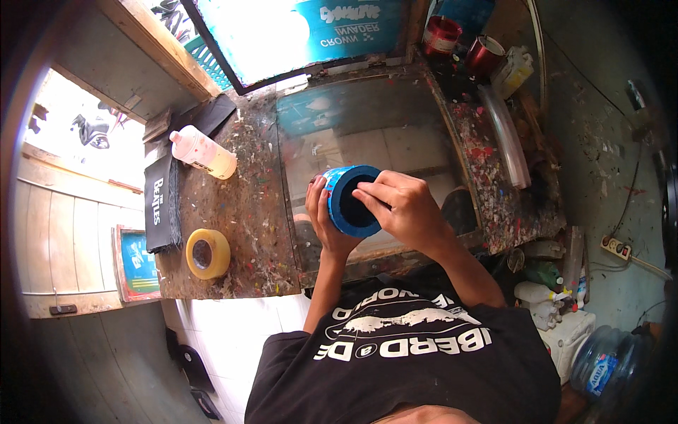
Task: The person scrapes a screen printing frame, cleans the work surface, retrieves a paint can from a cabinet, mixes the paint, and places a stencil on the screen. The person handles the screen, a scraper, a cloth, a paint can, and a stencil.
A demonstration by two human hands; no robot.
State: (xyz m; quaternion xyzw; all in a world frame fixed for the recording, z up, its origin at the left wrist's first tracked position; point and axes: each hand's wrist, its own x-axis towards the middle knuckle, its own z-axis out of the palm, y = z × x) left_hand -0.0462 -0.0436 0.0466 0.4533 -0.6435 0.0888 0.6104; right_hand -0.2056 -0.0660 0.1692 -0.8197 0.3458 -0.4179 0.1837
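I hold a blue round tub [343,215] above the dark glossy panel set in the worktop. Its open mouth faces me, with a blue rim and a dark hollow. My left hand [326,220] is wrapped round its left side, fingers on the printed wall. Over the right part of the mouth, my right hand [401,205] is pinched, fingertips inside the rim; whatever they grip is hidden. The dark glossy panel [367,134] reflects the surroundings below the tub.
On the paint-stained table [247,205] lie a pinkish bottle [203,152], a yellowish tape roll [208,254] and folded black cloth [161,205]. A framed screen [339,32] stands tilted up behind. Red tubs [442,37] are at the back right, near a clear plastic strip [505,138].
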